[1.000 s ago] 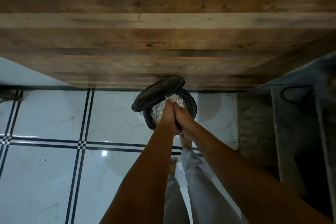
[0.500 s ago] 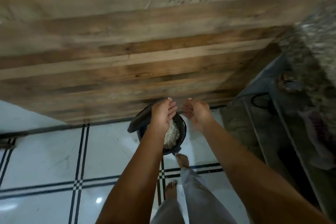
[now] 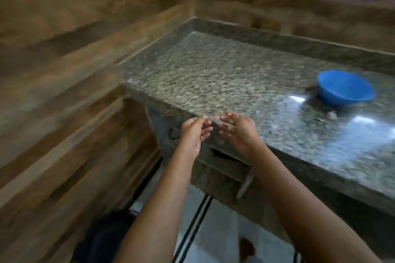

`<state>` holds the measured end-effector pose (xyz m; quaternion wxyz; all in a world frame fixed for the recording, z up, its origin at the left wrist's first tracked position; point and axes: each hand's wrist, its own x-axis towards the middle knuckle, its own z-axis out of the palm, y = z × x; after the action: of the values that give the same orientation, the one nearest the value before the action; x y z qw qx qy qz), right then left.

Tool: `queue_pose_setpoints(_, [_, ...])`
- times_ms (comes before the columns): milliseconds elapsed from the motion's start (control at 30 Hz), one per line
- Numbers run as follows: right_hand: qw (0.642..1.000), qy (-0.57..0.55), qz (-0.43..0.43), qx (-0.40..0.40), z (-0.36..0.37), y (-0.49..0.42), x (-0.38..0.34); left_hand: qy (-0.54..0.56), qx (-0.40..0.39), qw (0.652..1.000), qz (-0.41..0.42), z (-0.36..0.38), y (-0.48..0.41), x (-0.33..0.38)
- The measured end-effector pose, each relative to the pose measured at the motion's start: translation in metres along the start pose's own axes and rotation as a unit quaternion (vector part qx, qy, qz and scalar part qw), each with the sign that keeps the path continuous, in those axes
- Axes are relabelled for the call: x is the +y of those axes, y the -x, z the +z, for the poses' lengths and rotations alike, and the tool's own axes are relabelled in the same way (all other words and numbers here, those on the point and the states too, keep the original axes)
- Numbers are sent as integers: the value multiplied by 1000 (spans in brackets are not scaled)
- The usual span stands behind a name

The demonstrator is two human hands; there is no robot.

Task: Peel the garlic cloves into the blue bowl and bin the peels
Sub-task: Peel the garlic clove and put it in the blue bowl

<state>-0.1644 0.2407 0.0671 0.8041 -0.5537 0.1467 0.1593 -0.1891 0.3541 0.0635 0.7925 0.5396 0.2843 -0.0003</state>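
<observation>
The blue bowl (image 3: pixel 345 87) sits on the granite counter (image 3: pixel 213 74) at the right; its inside is hidden from here. A small pale scrap (image 3: pixel 332 115) lies on the counter just in front of it. My left hand (image 3: pixel 195 132) and my right hand (image 3: pixel 237 129) hover side by side at the counter's near left corner, palms turned up, fingers loosely curled and apart, with nothing visibly held. The dark bin (image 3: pixel 102 239) stands on the floor at the lower left, blurred and mostly cut off.
Wood-plank walls (image 3: pixel 64 70) close in on the left and behind the counter. Under the counter's edge is a stone shelf front (image 3: pixel 222 168). White tiled floor with dark lines (image 3: pixel 198 226) shows below, between my arms.
The view has swung up from the bin on the floor to the counter. My hands have left the bin, parted and risen to the counter's corner.
</observation>
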Motion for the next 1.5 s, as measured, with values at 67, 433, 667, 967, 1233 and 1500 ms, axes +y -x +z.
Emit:
queue_pose_setpoints(67, [998, -27, -23, 46, -48, -4, -27, -22, -56, 998, -3, 57, 1, -11])
queue_pose_setpoints(433, [974, 14, -82, 211, -299, -41, -120, -155, -224, 962, -8, 309, 3, -101])
queue_pose_setpoints(667, [897, 239, -68, 365, -380, -87, -131, -271, -188, 942, 70, 355, -17, -126])
queue_pose_setpoints(967, [847, 401, -35, 348, -395, -116, -141, -295, -140, 942, 82, 364, -48, -130])
queue_pose_setpoints(1233, [879, 307, -141, 336, -371, -109, -165, -316, -163, 931, 81, 362, -76, -119])
queue_pose_setpoints(1500, [879, 304, -203, 305, -332, -148, -213, -520, -239, 811, 121, 344, -91, -114])
